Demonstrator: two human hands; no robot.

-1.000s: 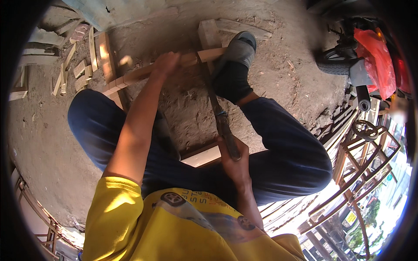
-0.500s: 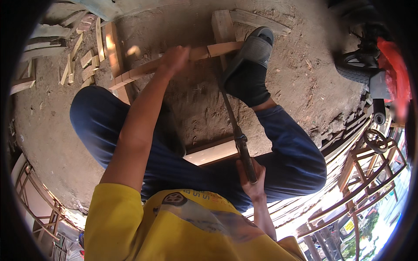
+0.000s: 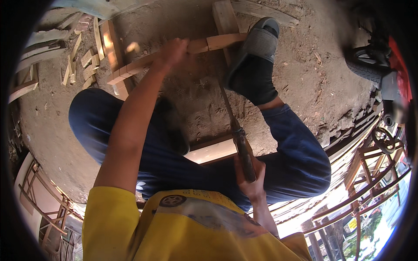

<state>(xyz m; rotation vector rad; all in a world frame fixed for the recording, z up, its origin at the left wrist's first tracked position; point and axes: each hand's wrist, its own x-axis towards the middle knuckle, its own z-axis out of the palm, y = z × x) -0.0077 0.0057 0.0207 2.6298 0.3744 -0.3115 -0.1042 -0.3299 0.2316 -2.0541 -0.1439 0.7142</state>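
Note:
A curved strip of wood [image 3: 143, 64] lies across two wooden blocks on the ground, with narrow cross lines near its left end. My left hand [image 3: 173, 51] is closed round its middle. The strip's right end meets my sandalled foot [image 3: 261, 45]; whether the foot presses on it I cannot tell. In my right hand [image 3: 252, 176], near my lap, is the dark handle of a hand saw [image 3: 230, 112]. Its thin blade points away toward the strip, close to a dark cut line right of my left hand. The blade's far end is blurred, so contact is unclear.
A wooden block [image 3: 226, 19] supports the strip on the right, another block [image 3: 112, 45] on the left. Wood offcuts [image 3: 89, 63] lie at the far left. A plank [image 3: 211, 152] sits near my legs. On the right are a wheel [image 3: 365, 61] and wooden frames [image 3: 370, 167].
The view has shifted slightly, so the strip and foot appear higher. Both hands keep their grips. The saw handle sits slightly farther left and higher in the picture.

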